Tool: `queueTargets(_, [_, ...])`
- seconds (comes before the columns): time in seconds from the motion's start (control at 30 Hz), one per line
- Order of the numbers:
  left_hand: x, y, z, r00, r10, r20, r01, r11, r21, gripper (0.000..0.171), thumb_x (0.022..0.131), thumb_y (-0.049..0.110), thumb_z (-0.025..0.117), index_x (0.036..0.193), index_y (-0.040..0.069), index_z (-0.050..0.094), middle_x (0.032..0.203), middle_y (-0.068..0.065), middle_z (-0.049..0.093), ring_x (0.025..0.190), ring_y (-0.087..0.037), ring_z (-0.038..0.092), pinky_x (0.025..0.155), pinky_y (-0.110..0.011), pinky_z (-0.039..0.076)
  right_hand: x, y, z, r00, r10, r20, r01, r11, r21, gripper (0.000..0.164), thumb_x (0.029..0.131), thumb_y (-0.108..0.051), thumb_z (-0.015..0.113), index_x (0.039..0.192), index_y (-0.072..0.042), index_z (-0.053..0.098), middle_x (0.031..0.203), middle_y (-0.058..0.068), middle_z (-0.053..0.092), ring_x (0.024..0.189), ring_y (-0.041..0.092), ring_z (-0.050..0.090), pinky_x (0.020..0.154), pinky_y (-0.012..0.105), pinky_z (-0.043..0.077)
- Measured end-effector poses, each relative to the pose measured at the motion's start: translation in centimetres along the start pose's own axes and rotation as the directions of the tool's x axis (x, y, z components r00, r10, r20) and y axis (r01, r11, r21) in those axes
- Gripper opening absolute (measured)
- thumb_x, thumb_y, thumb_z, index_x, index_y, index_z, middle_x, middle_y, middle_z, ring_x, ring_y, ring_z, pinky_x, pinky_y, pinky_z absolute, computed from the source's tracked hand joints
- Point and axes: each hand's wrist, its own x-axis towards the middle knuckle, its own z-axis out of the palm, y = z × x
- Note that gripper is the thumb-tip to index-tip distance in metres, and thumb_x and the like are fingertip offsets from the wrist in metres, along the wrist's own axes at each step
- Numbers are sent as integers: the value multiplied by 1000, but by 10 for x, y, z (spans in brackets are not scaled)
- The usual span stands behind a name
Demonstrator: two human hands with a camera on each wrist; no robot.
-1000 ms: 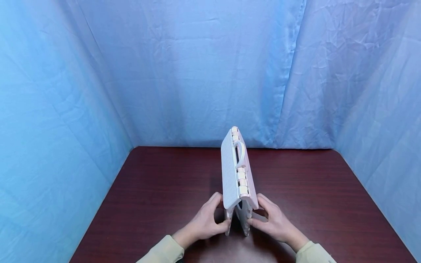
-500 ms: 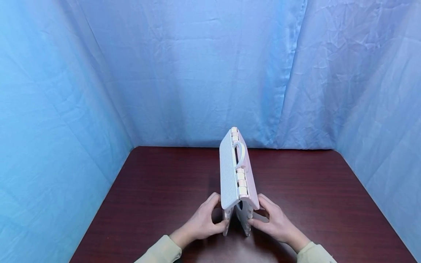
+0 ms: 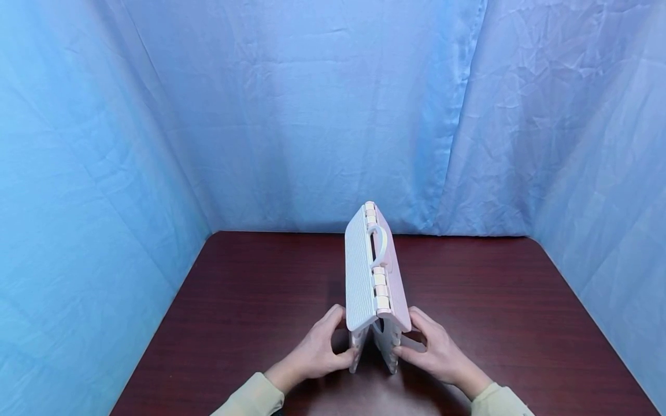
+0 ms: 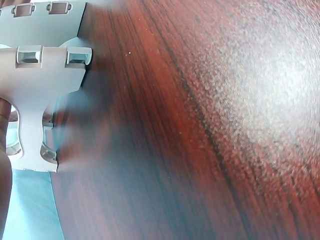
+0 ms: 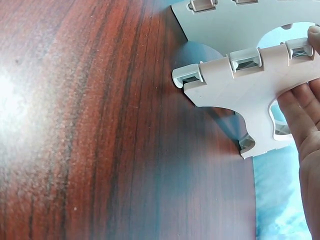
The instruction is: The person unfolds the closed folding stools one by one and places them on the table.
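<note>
A pale folding step stool [image 3: 361, 271] stands half folded on the table, its two ribbed top halves sloping down from a hinged ridge like a roof. A loop handle [image 3: 382, 247] sticks up along that ridge. My left hand [image 3: 318, 346] grips the left leg panel [image 4: 37, 85], thumb at the near edge and fingers behind. On the opposite side, my right hand [image 3: 437, 349] holds the right leg panel [image 5: 240, 85], its fingers partly hidden behind the panel in the head view. A narrow gap separates the two leg panels at the bottom.
The dark red wood-grain table [image 3: 250, 289] lies under the stool. Light blue curtains [image 3: 333, 115] close off the back and both sides, hanging right at the table's edges.
My left hand has drawn slightly to the left with the left leg panel. The stool's halves have spread a little wider; my right hand has barely moved.
</note>
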Motion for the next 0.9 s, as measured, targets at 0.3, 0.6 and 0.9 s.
queueTargets(0.3, [-1,-1,-1,1000,-5,4,5,1000,-2,47,77,13,77,119,16,56,113,8,56,104,-6,57,92,-33,53,-1,-2,-3,1000,19,3,-19,1000,-6,53,84,-5,83,130,-13,58,118,-2,57,110,4,61,91,36,59])
queueTargets(0.6, [-1,-1,-1,1000,2,7,-2,1000,-10,49,76,12,77,120,16,55,114,7,57,106,-6,58,93,-34,54,-2,-3,-6,999,41,9,-41,999,-4,53,84,-5,83,131,-14,58,119,-2,57,111,4,60,93,33,57])
queueTargets(0.9, [-2,-1,-2,1000,-18,6,18,1000,-7,48,76,12,77,118,17,56,112,10,56,104,-6,58,93,-27,52,-3,-3,-8,1000,29,5,-29,1000,7,52,84,-4,83,130,-13,59,118,-1,57,110,5,61,93,31,57])
